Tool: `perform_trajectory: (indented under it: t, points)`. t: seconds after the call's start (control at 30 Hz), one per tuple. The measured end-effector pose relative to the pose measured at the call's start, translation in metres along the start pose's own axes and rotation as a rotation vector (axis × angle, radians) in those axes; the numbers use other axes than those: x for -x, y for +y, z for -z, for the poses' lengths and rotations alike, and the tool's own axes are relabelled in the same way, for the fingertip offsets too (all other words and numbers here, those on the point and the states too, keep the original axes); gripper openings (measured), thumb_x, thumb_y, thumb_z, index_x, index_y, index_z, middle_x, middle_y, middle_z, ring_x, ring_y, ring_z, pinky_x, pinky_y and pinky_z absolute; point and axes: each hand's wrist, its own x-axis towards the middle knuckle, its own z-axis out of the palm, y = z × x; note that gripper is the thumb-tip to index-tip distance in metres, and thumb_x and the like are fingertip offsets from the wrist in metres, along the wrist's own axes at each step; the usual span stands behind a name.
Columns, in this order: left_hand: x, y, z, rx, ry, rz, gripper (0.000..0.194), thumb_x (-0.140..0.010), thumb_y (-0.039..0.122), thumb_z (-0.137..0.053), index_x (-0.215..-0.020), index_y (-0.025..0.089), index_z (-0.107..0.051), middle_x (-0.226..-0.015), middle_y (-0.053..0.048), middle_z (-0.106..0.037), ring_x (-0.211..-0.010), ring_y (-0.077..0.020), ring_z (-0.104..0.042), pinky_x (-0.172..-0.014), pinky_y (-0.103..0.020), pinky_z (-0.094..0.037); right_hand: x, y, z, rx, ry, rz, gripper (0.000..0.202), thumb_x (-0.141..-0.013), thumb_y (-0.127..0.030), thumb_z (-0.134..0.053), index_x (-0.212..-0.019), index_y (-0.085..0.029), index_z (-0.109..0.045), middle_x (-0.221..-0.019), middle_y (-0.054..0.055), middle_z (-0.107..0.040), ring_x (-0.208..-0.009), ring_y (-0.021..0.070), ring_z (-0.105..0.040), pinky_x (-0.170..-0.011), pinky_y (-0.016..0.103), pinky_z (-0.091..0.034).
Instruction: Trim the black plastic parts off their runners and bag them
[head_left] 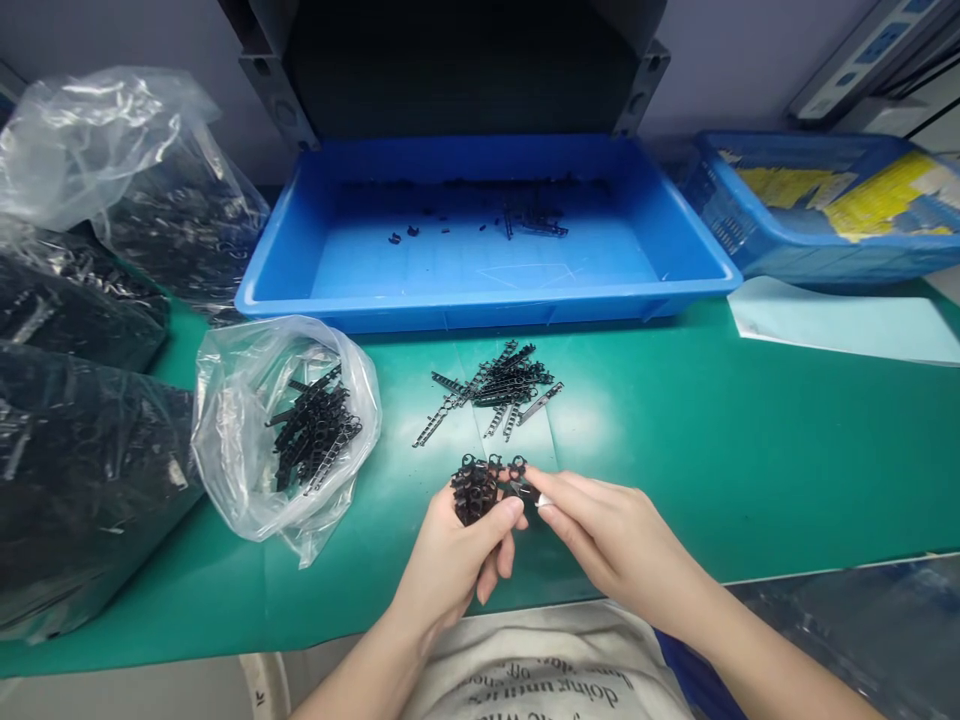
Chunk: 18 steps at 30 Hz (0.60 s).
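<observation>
- Our left hand [457,555], lower centre of the frame, has its grip clamped on a bunch of small black plastic ring parts [474,490].
- Our right hand [607,540] pinches one black plastic piece [519,482] beside it, above the green surface [750,450].

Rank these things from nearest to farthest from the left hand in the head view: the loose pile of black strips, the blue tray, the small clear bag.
1. Loose pile of black strips, just beyond the left hand.
2. Small clear bag, to the left.
3. Blue tray, farthest back.
</observation>
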Motion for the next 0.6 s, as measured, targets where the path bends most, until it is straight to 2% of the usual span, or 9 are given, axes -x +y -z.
perform_trajectory:
  t: [0.07, 0.2, 0.33, 0.5, 0.6]
  points:
    - [0.0, 0.0, 0.001, 0.004, -0.004, 0.014, 0.034, -0.068, 0.045, -0.063, -0.065, 0.013, -0.052, -0.035, 0.005, -0.048, -0.022, -0.0019, -0.028, -0.024, -0.012, -0.017, 0.0, -0.001, 0.0, 0.01, 0.002, 0.006, 0.034, -0.094, -0.022, -0.03, -0.124, -0.019, -0.047, -0.098, 0.004, -0.065, -0.081, 0.0184, -0.062, -0.062, 0.03, -0.048]
    - [0.002, 0.003, -0.003, -0.028, 0.067, 0.043, 0.03, -0.069, 0.041, -0.063, -0.064, 0.013, -0.053, -0.034, 0.006, -0.045, -0.023, -0.0008, -0.025, -0.026, -0.011, -0.017, -0.001, -0.003, 0.001, 0.02, 0.002, 0.007, 0.035, -0.094, -0.022, -0.03, -0.123, -0.019, -0.048, -0.096, 0.005, -0.066, -0.078, 0.0177, -0.063, -0.059, 0.027, -0.047]
    - [0.001, 0.0, -0.007, -0.01, 0.127, 0.008, 0.028, -0.068, 0.038, -0.063, -0.061, 0.014, -0.051, -0.034, 0.007, -0.04, -0.026, -0.0014, -0.023, -0.027, -0.013, -0.014, 0.0, -0.005, -0.002, 0.049, 0.026, -0.011, 0.036, -0.094, -0.022, -0.028, -0.123, -0.019, -0.049, -0.093, 0.005, -0.066, -0.074, 0.0167, -0.063, -0.056, 0.025, -0.045]
    - [-0.002, -0.004, -0.009, 0.092, 0.155, -0.05, 0.027, -0.064, 0.033, -0.068, -0.078, 0.013, -0.055, -0.044, 0.008, -0.043, -0.029, -0.0011, -0.027, -0.03, -0.014, -0.016, 0.002, -0.006, -0.007, 0.052, 0.079, -0.021, 0.035, -0.094, -0.023, -0.029, -0.121, -0.018, -0.05, -0.096, 0.005, -0.066, -0.072, 0.017, -0.063, -0.056, 0.026, -0.046]
    - [-0.002, -0.004, -0.011, 0.119, 0.14, -0.057, 0.025, -0.067, 0.033, -0.067, -0.076, 0.013, -0.054, -0.044, 0.009, -0.04, -0.03, -0.0002, -0.026, -0.032, -0.014, -0.016, 0.002, -0.008, -0.011, 0.072, 0.098, -0.017, 0.034, -0.094, -0.022, -0.03, -0.121, -0.017, -0.05, -0.094, 0.005, -0.067, -0.068, 0.0164, -0.062, -0.053, 0.025, -0.046]
